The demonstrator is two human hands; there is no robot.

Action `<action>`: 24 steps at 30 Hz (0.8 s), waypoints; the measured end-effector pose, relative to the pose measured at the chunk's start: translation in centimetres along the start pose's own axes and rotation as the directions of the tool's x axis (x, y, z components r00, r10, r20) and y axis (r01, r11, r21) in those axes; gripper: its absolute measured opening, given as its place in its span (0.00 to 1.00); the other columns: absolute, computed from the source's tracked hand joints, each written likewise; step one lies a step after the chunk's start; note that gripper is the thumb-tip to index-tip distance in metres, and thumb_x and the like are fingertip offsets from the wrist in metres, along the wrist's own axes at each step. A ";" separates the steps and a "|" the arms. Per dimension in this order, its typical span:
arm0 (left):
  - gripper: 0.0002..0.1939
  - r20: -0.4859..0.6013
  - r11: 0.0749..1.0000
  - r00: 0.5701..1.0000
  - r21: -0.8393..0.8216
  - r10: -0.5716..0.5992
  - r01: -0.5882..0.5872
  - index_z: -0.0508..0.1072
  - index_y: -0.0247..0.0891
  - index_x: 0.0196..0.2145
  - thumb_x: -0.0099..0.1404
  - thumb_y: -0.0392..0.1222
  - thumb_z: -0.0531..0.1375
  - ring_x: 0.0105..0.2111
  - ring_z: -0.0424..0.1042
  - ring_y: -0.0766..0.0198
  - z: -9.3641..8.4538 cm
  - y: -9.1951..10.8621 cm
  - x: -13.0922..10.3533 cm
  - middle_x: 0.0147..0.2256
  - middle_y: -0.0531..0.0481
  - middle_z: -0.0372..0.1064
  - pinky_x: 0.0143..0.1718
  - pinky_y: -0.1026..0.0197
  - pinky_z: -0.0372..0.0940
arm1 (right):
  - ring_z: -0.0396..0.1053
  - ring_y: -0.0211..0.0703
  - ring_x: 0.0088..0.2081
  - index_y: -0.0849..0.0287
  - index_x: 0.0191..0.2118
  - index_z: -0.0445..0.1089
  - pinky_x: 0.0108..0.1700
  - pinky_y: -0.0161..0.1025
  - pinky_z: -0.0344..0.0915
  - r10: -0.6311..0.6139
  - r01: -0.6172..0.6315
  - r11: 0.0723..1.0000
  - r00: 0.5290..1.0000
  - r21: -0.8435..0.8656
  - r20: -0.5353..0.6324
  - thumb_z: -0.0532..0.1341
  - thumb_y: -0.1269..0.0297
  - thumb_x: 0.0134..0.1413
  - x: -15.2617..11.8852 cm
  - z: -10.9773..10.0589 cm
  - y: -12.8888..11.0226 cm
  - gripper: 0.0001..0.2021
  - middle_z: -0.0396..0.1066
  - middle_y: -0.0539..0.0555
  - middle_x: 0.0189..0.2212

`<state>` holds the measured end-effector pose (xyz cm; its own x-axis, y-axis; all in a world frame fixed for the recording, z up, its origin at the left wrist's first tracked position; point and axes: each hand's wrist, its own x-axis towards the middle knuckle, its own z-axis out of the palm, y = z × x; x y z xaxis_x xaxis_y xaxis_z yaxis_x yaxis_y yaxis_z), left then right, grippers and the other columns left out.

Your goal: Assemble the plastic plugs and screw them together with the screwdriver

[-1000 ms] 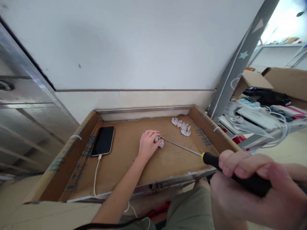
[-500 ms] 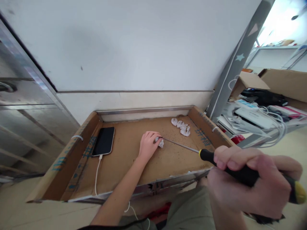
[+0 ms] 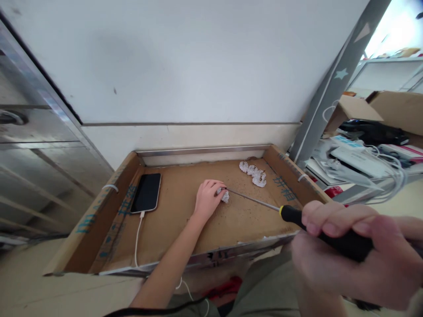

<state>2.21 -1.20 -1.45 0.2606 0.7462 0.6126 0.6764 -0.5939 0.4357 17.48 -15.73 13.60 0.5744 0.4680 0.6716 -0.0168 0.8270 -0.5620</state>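
My left hand [image 3: 207, 199] is closed on a small whitish, translucent piece [image 3: 225, 197] over the cardboard tray's floor. My right hand [image 3: 357, 251], blurred at the lower right, grips a screwdriver [image 3: 291, 214] with a black and yellow handle. Its long shaft slants left, and the tip meets the piece beside my left fingertips. Several similar whitish pieces [image 3: 259, 178] lie in a row near the tray's back right corner. Small dark crumbs are scattered on the cardboard around my left hand.
The tray [image 3: 87, 229] has raised cardboard sides. A phone [image 3: 146, 193] with a white cable [image 3: 137, 240] lies at its left. A grey post [image 3: 325, 92] rises at the right, beside a shelf with cables [image 3: 393, 171] and an open box [image 3: 396, 108].
The whole view has shifted slightly, so the tray appears a little further right. My right hand and the screwdriver also appear further right; the tip remains at the piece in my left hand.
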 end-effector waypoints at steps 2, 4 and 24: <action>0.03 0.007 1.000 1.000 -0.007 0.003 -0.003 0.75 0.43 0.35 0.62 0.40 0.61 0.41 0.68 0.60 0.0 0.0 0.0 0.37 0.52 0.74 0.43 0.56 0.62 | 0.60 0.33 0.19 0.60 0.27 0.58 0.20 0.36 0.58 0.016 -0.016 1.000 1.000 -0.019 -0.007 0.51 0.75 0.55 0.1 0.0 0.2 0.07 0.63 0.45 0.19; 0.03 0.006 1.000 1.000 -0.022 0.007 -0.007 0.75 0.42 0.35 0.62 0.40 0.61 0.41 0.68 0.60 0.0 -0.1 0.0 0.37 0.52 0.74 0.43 0.56 0.62 | 0.60 0.34 0.19 0.60 0.26 0.56 0.19 0.36 0.58 0.032 -0.033 0.999 0.999 -0.041 -0.025 0.51 0.75 0.55 0.3 0.1 0.4 0.08 0.62 0.45 0.18; 0.06 0.001 0.999 1.000 -0.020 0.028 -0.028 0.74 0.42 0.37 0.63 0.44 0.60 0.41 0.68 0.60 0.1 0.0 0.1 0.37 0.50 0.74 0.44 0.56 0.63 | 0.52 0.32 0.12 0.61 0.24 0.58 0.10 0.33 0.49 -0.274 0.274 0.962 0.962 0.000 0.000 0.53 0.73 0.49 2.1 -1.8 2.8 0.05 0.58 0.45 0.15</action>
<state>2.29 -1.15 -1.45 0.2799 0.7295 0.6241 0.6550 -0.6204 0.4314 20.07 -12.96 12.53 0.5567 0.2238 0.8000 0.1415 0.9234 -0.3568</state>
